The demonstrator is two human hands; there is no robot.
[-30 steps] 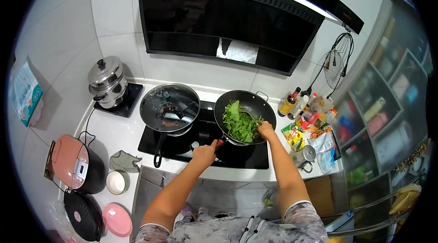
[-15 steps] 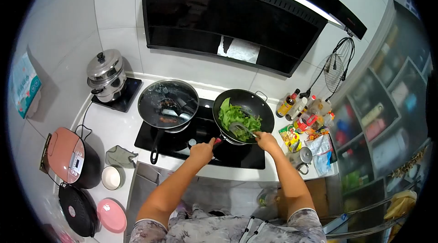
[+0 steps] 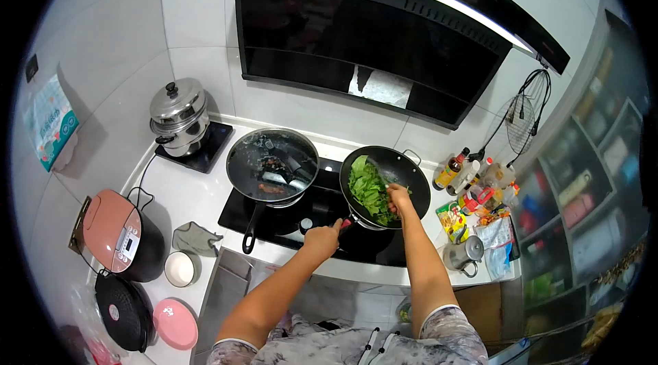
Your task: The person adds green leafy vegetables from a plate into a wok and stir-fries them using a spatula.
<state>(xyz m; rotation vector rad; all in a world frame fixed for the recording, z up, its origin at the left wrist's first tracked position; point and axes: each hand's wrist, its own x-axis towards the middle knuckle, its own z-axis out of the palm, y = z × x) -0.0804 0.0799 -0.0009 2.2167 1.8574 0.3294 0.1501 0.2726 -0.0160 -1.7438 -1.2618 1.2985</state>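
Observation:
My left hand is wrapped round the handle of a black wok on the right burner. Leafy greens lie in the wok, heaped toward its left side. Over the wok's right half, my right hand is closed on a metal spatula. Its head is hidden behind the hand and the greens. On the left burner sits a frying pan under a glass lid, its black handle pointing toward me.
Bottles, food packets and a metal pitcher crowd the right counter. To the left are a steamer pot, rice cooker, grey cloth, white bowl and pink plate. A range hood hangs above.
My right hand has moved from the wok's near rim to above the greens, carrying the spatula. My left hand keeps its hold on the handle. The whole view has shifted slightly.

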